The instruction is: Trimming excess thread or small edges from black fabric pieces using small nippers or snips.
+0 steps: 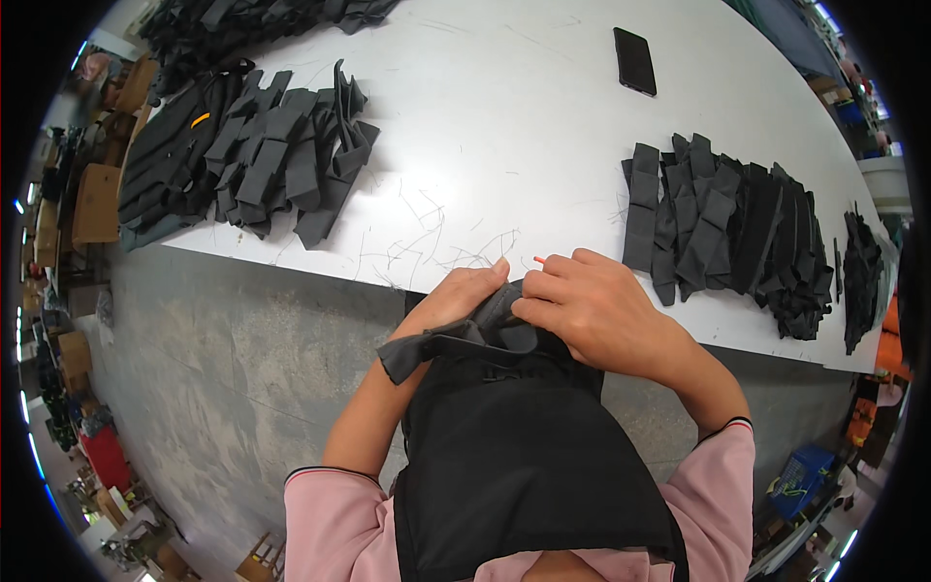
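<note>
My left hand (456,297) is closed round a dark grey fabric strip (412,351), its thumb pointing up along the cloth. One end of the strip hangs loose over my left wrist, and the rest is folded between my two hands. My right hand (599,315) is curled into a loose fist, its fingertips against the folded cloth. From between its fingers pokes the thin red tip (539,259) of a small tool, whose body is hidden in the hand. Both hands are at the table's near edge, above a black apron (529,456).
Piles of grey strips lie on the white table (504,116): one at left (281,155), one at right (698,213). Dark folded fabric pieces (170,160) sit at far left. A black phone (634,62) lies toward the back. Loose thread ends (417,228) are scattered before my hands.
</note>
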`<state>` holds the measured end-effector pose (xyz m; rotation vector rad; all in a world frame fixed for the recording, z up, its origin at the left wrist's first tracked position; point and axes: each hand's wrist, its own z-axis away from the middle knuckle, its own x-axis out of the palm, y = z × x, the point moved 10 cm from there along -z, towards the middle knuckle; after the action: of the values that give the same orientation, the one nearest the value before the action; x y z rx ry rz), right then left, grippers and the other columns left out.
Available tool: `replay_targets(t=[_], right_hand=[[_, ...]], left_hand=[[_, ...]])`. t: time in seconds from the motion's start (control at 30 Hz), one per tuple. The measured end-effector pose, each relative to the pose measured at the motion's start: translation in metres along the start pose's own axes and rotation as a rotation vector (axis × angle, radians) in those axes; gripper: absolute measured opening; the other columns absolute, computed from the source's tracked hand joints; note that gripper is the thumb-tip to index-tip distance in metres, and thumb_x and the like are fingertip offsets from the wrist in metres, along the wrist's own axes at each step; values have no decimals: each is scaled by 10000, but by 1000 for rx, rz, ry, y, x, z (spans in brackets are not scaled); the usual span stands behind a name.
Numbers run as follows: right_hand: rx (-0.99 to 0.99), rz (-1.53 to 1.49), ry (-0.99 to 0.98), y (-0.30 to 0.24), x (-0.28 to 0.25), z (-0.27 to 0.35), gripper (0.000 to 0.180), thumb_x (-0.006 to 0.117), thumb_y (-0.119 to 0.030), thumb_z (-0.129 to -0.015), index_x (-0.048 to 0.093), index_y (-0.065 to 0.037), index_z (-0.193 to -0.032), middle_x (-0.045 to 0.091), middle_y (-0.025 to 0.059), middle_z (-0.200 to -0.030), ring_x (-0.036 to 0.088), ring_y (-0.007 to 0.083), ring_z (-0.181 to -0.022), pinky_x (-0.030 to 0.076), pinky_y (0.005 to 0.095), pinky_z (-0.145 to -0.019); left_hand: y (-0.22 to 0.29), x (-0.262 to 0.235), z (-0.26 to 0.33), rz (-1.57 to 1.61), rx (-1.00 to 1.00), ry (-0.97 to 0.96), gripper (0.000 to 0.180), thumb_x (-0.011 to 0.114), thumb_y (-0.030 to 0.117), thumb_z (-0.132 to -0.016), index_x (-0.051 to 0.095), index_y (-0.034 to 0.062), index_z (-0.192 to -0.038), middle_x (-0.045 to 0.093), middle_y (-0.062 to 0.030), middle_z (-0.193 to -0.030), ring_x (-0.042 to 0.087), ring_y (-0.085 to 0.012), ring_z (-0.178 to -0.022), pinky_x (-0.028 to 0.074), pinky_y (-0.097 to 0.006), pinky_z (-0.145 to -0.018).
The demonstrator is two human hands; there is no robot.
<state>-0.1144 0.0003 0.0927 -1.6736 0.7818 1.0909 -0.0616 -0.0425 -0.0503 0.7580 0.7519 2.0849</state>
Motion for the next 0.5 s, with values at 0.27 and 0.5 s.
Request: replay_targets(t=[0.27, 0.5], right_hand=[[9, -212, -6, 11, 11, -2, 216, 660, -30, -671, 627, -86, -878, 549, 22, -795, 561, 205, -753, 435, 313, -640], [232, -748, -53, 40, 46, 17, 234, 712, -65, -677, 639, -90, -898, 549, 31, -832, 564, 235, -738, 454, 328, -622]], left_hand=[[-11, -1, -2, 14, -4, -33, 455, 471, 399, -948, 614, 5, -771, 573, 7, -703, 455, -50, -616, 377, -222, -546], [-9, 6, 7, -11, -76, -90, 431, 471, 357, -957, 619, 11, -746, 572, 14, -686, 462, -34, -611, 378, -205, -534]])
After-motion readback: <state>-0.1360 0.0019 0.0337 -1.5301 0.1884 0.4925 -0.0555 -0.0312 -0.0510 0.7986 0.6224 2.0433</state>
